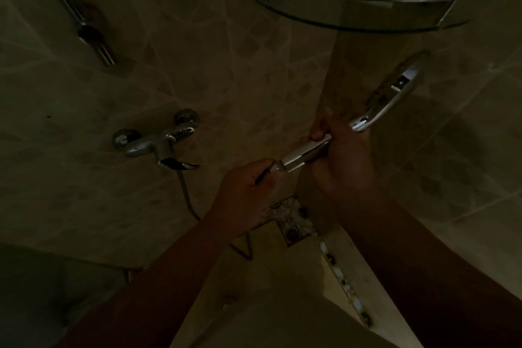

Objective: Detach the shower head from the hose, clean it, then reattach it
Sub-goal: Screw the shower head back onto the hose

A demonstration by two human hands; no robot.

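Observation:
In a dim shower corner I hold a chrome shower head [392,96] out in front of me. Its flat head points up and to the right, and its handle runs down-left. My right hand [343,158] is wrapped around the handle. My left hand [245,195] is closed on the hose end fitting at the base of the handle. The hose [187,192] drops from the wall faucet, loops low near the floor and comes up into my left hand. The joint between handle and hose is partly hidden by my fingers.
A chrome mixer faucet [158,143] sits on the tiled wall at left. A slide rail with a holder [90,31] runs up the wall at top left. A glass corner shelf [358,13] hangs above the shower head. A floor drain [292,232] lies below my hands.

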